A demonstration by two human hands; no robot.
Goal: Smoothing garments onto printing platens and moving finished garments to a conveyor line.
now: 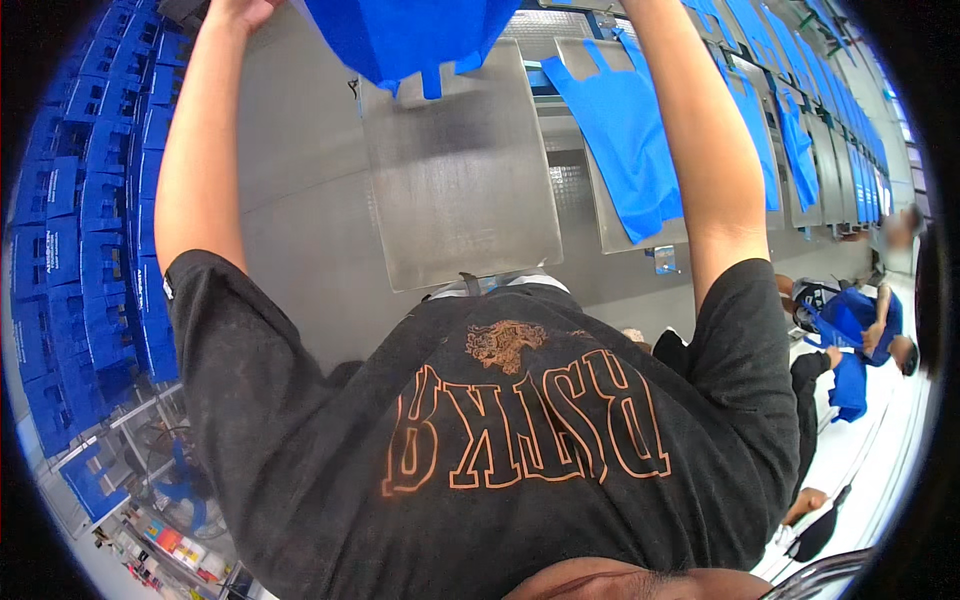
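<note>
A blue fabric bag piece (410, 40) hangs at the top of the head view, between my raised arms, its upper part cut off by the edge. Below it lies a bare grey metal plate (455, 185). My left hand (246, 10) shows only in part at the top edge, left of the blue fabric. Its fingers are mostly cut off, so their grip is hidden. My right forearm stretches up past the plates, with the hand beyond the top edge. Beside it, a flat blue vest-shaped bag piece (625, 145) lies on a second metal plate (610, 215).
More plates with blue pieces (798, 150) run in a row to the right. Stacked blue fabric bags (75, 240) fill the left side. At the far right, another person handles blue fabric (850, 325). A fan (185, 490) stands at the lower left.
</note>
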